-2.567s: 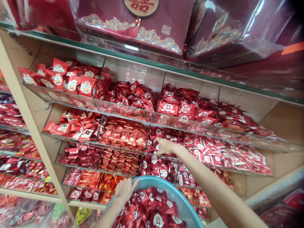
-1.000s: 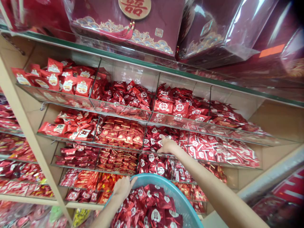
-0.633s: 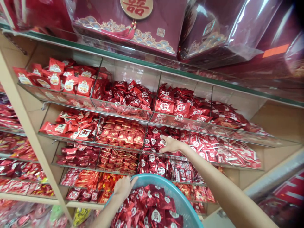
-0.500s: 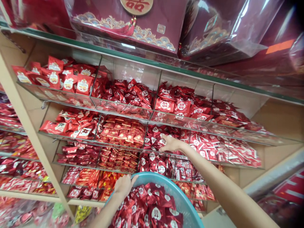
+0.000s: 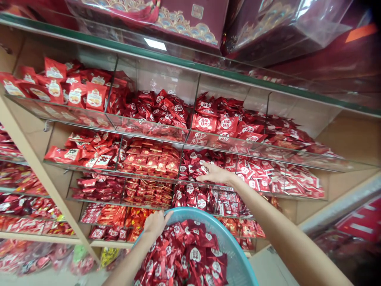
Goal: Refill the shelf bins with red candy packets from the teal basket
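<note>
tbh the blue basket [image 5: 236, 252] is smooth, slightly shiny plastic, the packets [image 5: 195, 256] inside look like crinkly glossy film, the green-edged shelf [image 5: 178, 60] looks like slick glass, and that pale upright [image 5: 43, 176] seems matt wood.

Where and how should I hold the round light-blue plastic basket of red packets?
Probably by the rim of the basket, coming from outside on the right: there the raised edge curves free of the shiny red packets heaped inside. The bare left hand grips the far-left rim, so a right-side hold should help balance it.
</note>
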`<action>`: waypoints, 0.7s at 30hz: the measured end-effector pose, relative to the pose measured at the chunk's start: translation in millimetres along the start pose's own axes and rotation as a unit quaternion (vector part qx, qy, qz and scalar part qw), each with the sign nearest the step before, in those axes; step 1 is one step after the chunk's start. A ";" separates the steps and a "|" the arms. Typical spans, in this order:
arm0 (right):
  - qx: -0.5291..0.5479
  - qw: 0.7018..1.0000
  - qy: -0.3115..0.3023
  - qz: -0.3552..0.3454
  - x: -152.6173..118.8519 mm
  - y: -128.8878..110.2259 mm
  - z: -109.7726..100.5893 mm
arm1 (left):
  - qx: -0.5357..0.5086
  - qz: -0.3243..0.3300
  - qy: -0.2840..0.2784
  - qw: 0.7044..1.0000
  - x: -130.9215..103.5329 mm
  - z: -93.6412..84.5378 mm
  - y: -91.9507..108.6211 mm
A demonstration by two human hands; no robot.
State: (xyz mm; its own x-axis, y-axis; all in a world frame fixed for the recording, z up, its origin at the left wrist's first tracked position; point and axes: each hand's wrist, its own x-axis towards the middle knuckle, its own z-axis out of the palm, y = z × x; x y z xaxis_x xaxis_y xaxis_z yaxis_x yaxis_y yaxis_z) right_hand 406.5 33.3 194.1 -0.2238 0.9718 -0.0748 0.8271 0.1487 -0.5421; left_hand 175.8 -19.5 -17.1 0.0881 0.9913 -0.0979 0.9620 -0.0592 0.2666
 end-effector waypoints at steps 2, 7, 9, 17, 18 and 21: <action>0.019 1.000 -0.003 -0.002 -2.2 2.5 2.8 | -0.001 -0.002 0.000 1.000 0.6 0.7 -0.2; 0.028 0.999 -0.027 0.012 -0.4 2.2 1.1 | -0.005 -0.004 -0.006 1.000 1.2 0.6 -0.4; 0.031 0.999 -0.039 0.007 0.0 1.0 -1.5 | -0.010 -0.004 -0.005 1.000 1.0 0.5 -0.4; 0.045 0.998 -0.044 0.001 -3.3 4.7 0.7 | -0.007 -0.002 -0.005 1.000 0.3 0.6 0.7; 0.046 0.998 -0.039 -0.003 -4.0 3.5 0.8 | -0.006 -0.002 -0.006 1.000 0.1 -0.1 0.9; 0.071 0.996 -0.003 -0.045 -13.3 -6.1 -1.8 | -0.002 -0.008 -0.016 1.000 -1.1 -3.7 2.4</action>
State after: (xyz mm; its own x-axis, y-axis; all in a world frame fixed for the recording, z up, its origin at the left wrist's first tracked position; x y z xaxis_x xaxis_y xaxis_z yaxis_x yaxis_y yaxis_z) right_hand 405.4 19.8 199.9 -0.2974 0.9544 -0.0257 0.7228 0.2075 -0.6591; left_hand 177.1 -20.2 -12.8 0.0812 0.9879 -0.1322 0.9621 -0.0431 0.2692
